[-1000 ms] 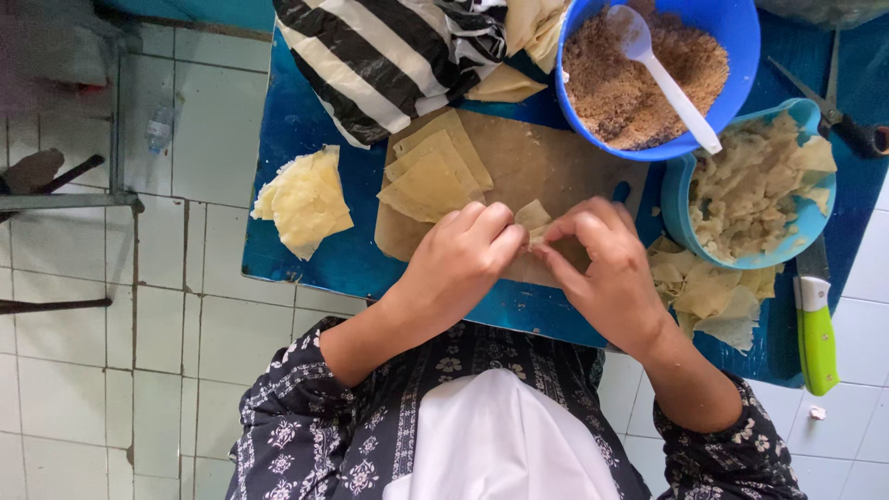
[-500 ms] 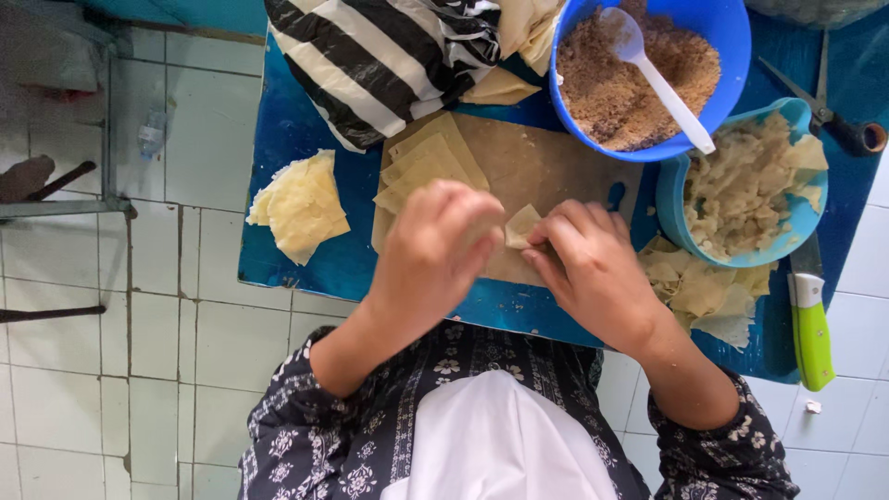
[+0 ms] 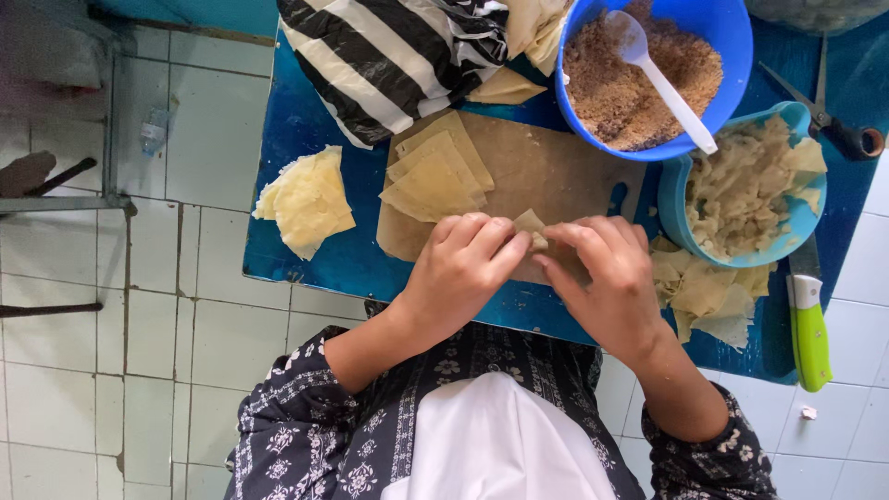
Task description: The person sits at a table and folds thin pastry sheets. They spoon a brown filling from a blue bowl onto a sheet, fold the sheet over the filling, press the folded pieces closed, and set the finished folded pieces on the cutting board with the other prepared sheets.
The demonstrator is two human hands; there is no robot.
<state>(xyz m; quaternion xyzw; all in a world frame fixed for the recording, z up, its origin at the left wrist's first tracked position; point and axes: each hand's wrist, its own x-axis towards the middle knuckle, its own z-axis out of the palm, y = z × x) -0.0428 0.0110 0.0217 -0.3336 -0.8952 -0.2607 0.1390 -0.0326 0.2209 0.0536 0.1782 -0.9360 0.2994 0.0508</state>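
Observation:
Both hands meet over a brown cutting board [image 3: 556, 167] on a blue table [image 3: 296, 255]. My left hand [image 3: 458, 273] and my right hand [image 3: 607, 278] pinch a small pale dough wrapper [image 3: 531, 223] between their fingertips; most of it is hidden by the fingers. A short stack of flat yellow wrappers [image 3: 435, 171] lies on the board's left part, just beyond my left hand.
A blue bowl of brown crumbly filling [image 3: 648, 74] with a white spoon [image 3: 662, 79] stands at the back right. A lighter blue bowl [image 3: 741, 185] holds pale pieces. Loose wrappers [image 3: 306, 199], scraps [image 3: 708, 296], a green-handled knife [image 3: 810, 329], scissors [image 3: 824, 116] and a striped bag [image 3: 389, 56] surround the board.
The hands have kept working the same small wrapper, fingers shifting closer around it. The view has drifted slightly; nothing else on the table has moved.

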